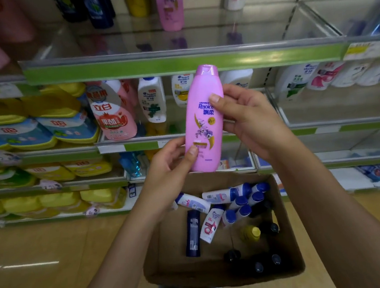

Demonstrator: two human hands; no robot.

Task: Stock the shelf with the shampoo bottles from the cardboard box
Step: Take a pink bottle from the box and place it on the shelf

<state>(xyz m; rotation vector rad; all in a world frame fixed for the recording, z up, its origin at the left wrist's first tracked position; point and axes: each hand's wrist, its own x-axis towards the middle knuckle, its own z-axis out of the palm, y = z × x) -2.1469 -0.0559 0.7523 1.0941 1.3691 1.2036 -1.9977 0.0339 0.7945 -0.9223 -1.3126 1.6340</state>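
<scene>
A pink shampoo bottle [206, 119] stands upright in the air in front of the shelves, cap up. My left hand [170, 164] pinches its lower left edge with thumb and fingers. My right hand [249, 119] grips its upper right side, thumb across the label. Below them the open cardboard box [166, 271] holds several white, blue-capped, dark and yellow-capped bottles lying loose. The upper glass shelf [181, 61] with a green front strip carries another pink bottle [169, 6] at its back.
The middle shelf [138, 145] behind the held bottle holds white shampoo bottles and a pink detergent bottle [115, 114]. Yellow and blue refill packs fill the shelves at left. White bottles stand at right. A wooden floor lies beneath the box.
</scene>
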